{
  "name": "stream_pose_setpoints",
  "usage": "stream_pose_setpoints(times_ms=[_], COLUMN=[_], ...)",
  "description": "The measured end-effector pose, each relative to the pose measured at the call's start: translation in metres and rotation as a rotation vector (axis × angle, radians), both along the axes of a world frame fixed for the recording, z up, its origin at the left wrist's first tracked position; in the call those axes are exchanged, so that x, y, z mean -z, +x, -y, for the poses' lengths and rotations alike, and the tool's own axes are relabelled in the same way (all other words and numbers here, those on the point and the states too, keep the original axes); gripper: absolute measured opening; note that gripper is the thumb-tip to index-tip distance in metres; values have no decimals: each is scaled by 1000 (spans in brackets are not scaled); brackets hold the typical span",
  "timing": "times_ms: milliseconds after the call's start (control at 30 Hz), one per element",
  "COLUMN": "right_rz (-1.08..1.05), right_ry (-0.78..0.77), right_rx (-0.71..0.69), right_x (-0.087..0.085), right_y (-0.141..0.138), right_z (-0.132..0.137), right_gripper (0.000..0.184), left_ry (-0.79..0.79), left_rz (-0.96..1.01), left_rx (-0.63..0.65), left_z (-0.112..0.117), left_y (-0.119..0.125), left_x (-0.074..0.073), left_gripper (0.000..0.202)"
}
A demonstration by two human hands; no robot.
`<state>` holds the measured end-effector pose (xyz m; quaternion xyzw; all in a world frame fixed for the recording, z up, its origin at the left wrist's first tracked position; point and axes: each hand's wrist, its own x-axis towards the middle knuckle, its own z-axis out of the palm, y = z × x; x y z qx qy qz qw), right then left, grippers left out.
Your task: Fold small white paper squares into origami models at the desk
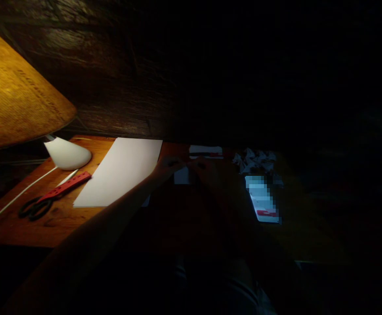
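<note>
My left hand (167,168) and my right hand (206,169) meet over the middle of the table, fingers bent inward and pinched together. Between them, at their fingertips, is a small white piece of paper (181,176); its upper edge is covered by the fingers. Dim light hides the exact grip, especially on the right. Just beyond the hands lies a white paper slip (195,149) with a dark and red pen-like object (207,154) across it. A stack of large white sheets (121,170) lies left of my left hand, partly behind that forearm.
Scissors (35,208) with black handles and a red ruler-like strip (68,184) lie at left, by a lamp base (68,154) under a glowing shade (20,92). Several folded paper pieces (254,161) and a lit phone (259,197) are at right. A dark brick wall (112,87) stands behind.
</note>
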<state>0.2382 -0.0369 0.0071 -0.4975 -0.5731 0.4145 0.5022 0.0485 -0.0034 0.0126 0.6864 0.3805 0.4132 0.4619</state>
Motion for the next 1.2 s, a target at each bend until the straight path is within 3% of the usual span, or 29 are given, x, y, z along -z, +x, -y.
stream_pose_setpoints(times_ms=[267, 900, 1200], right_rz=[0, -20, -94], right_ry=[-37, -33, -16], right_rx=[2, 1, 3], right_x=[-9, -10, -3], right_y=[-3, -6, -4], right_z=[2, 0, -3], right_gripper=[47, 50, 47], left_ry=[14, -15, -76], left_rz=[-25, -63, -40], left_rx=[-52, -89, -105], left_z=[0, -3, 3], left_y=[-2, -2, 0], left_x=[-6, -6, -10], left_gripper=[28, 39, 25])
